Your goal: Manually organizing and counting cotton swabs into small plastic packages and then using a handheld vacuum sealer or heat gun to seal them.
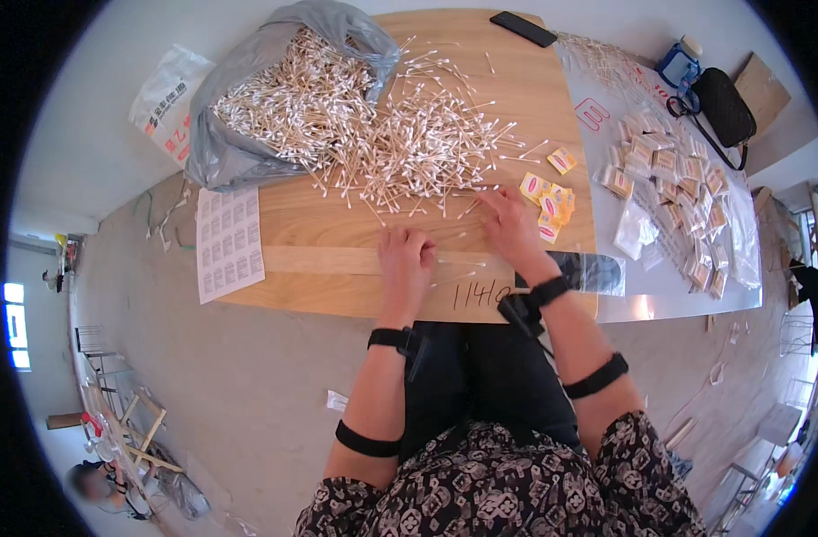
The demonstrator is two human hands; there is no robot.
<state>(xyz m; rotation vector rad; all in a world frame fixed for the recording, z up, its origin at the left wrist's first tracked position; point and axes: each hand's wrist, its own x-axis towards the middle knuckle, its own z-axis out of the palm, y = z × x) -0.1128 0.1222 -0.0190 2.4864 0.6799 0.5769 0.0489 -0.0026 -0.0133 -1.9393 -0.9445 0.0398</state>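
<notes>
A big loose heap of cotton swabs [431, 148] with wooden sticks lies on the wooden table, spilling from a grey plastic bag [234, 98]. At the heap's near edge is my right hand [515, 234], its fingertips closed around what looks like a cotton swab. My left hand [404, 268] rests just in front of the heap with its fingers curled in; whatever they hold, if anything, is hidden. A few stray swabs lie on the tabletop between my hands. Beside my right hand are several small yellow-orange printed cards [552, 201].
On a lower silvery surface at the right lies a pile of small clear packets [673, 170]. A printed label sheet [230, 243] overhangs the left table edge. A black phone [524, 29] lies at the far edge. Near my right wrist is a clear plastic sleeve [603, 274].
</notes>
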